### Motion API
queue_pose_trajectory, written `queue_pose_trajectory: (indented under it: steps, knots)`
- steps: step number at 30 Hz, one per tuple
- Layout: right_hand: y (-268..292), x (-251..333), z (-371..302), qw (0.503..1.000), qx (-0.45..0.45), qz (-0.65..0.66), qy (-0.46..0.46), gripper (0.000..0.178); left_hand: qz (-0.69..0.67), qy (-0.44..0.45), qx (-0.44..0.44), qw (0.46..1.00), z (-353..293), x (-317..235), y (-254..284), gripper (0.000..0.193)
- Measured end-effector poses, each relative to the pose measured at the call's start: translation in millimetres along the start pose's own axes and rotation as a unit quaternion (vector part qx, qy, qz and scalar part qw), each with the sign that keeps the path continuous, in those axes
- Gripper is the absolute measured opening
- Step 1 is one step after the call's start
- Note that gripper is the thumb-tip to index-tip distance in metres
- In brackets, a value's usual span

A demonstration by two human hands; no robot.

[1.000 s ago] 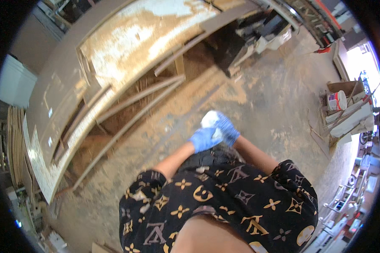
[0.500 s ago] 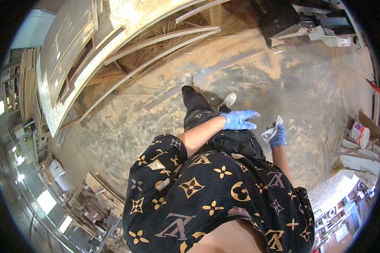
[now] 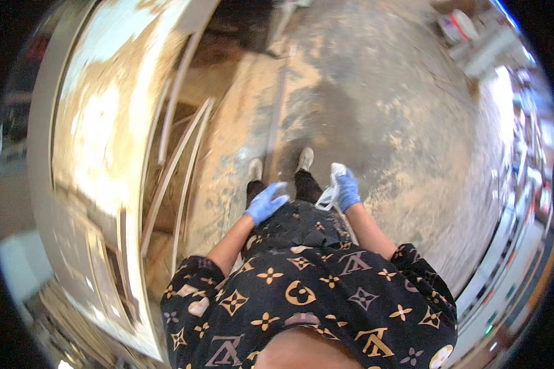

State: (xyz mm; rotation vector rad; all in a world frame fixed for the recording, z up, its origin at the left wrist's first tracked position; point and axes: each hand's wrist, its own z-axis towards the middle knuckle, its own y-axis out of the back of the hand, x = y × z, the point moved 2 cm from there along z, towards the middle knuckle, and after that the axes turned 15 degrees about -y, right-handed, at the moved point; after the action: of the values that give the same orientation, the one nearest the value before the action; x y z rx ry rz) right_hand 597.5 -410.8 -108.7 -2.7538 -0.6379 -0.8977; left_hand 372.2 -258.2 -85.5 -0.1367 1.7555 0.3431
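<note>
Both hands wear blue gloves. My left hand (image 3: 266, 203) hangs in front of my left thigh with its thumb and fingers apart, and nothing is in it. My right hand (image 3: 348, 188) is closed on a limp white crumpled piece (image 3: 330, 194), which may be cloth or thin plastic; its exact kind cannot be made out. That piece dangles from the fingers beside my right thigh. Below the hands are my dark trousers and light shoes (image 3: 305, 159) on the floor.
On the left stands a large work table (image 3: 104, 135) with a pale, dusty top, and long wooden strips (image 3: 188, 154) lie along its side. Sawdust covers parts of the concrete floor (image 3: 400, 141). A white bucket (image 3: 458, 26) stands at the far right, near blurred boards and clutter.
My body and view have turned to the right, so the table now fills the left side. My left hand has moved left, away from the right. The white piece is still in my right hand.
</note>
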Motion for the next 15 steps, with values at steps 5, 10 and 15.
queue_pose_trajectory:
  steps: [5,10,15]
  knots:
    - [66,-30,-34,0.991,-0.100,0.082,0.024,0.029,-0.074,0.039,0.056,0.995,15,4,-8,0.040]
    - [169,-50,-65,0.966,-0.193,0.153,0.084,0.028,0.011,0.021,0.126,0.992,86,-11,-53,0.045]
    - [295,-130,-70,0.927,-0.246,0.282,0.038,0.025,0.105,-0.012,0.208,0.972,165,-63,-145,0.047]
